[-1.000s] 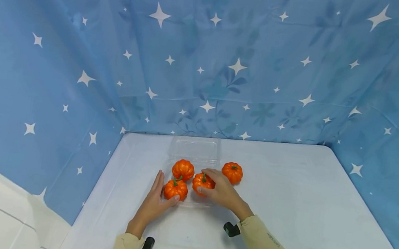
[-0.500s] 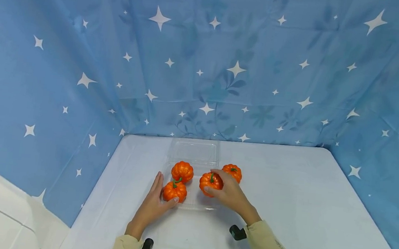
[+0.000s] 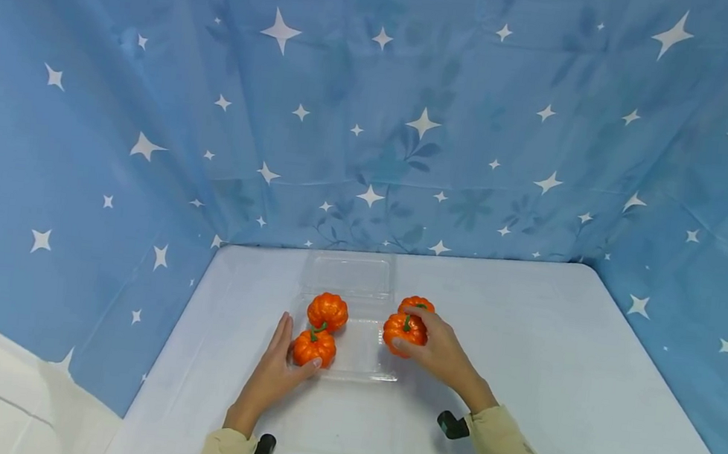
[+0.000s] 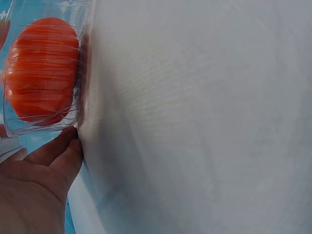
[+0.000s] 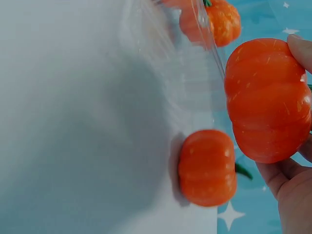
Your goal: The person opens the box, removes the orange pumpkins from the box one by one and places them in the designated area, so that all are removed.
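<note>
My right hand grips a small orange toy pumpkin with a green stem, thumb on one side and fingers on the other. In the right wrist view this held pumpkin is raised over the table beside the clear plastic box. My left hand lies along the box's near left corner, fingers straight and thumb spread at the front. Inside the box, on its left side, sit two more pumpkins, one behind and one in front. The box's right half is bare.
Another pumpkin rests on the white table right of the box, partly hidden by my right hand. The box's clear lid is folded back behind it. Blue star-patterned curtains stand behind the table and at its sides.
My right hand has carried its pumpkin rightward from inside the box to its right edge, in front of the pumpkin on the table. The left hand has stayed at the box's corner.
</note>
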Demonstrator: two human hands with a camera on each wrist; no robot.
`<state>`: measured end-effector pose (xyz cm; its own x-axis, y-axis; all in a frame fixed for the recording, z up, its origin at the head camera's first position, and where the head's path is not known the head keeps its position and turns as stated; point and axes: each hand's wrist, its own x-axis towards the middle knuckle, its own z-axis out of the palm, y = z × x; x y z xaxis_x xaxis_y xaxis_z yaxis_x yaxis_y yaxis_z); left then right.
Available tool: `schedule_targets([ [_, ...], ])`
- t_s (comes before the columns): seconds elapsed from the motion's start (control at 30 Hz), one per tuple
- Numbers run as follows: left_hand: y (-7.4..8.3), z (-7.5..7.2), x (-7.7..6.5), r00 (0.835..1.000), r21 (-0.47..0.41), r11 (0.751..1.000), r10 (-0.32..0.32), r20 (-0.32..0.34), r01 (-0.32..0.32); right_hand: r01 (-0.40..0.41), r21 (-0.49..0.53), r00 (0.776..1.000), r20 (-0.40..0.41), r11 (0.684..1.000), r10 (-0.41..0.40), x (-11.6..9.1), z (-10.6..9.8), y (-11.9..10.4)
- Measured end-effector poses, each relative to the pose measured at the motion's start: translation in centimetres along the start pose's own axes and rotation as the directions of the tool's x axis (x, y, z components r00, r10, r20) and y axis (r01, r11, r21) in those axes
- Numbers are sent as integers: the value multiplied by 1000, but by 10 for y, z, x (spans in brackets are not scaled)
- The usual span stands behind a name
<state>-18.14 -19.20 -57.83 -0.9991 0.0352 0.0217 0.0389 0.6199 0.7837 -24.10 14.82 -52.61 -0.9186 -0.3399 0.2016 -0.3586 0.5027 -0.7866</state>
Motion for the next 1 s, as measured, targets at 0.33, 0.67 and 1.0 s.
schedule_targets([
  [0.33,1,-4,0,1000,-6,1000,5,-7,-5,-23,-24,999,-26,999,22,-16,-12,21],
  [0.67,-3,-2,1,1000,-5,1000,0,-7,0,-28,-64,999,-35,998,25,-24,-5,35],
  [1.0,-3,-3,1,1000,-8,1000,17,-10,-18,-47,-101,998,-39,994,44,-25,6,42],
])
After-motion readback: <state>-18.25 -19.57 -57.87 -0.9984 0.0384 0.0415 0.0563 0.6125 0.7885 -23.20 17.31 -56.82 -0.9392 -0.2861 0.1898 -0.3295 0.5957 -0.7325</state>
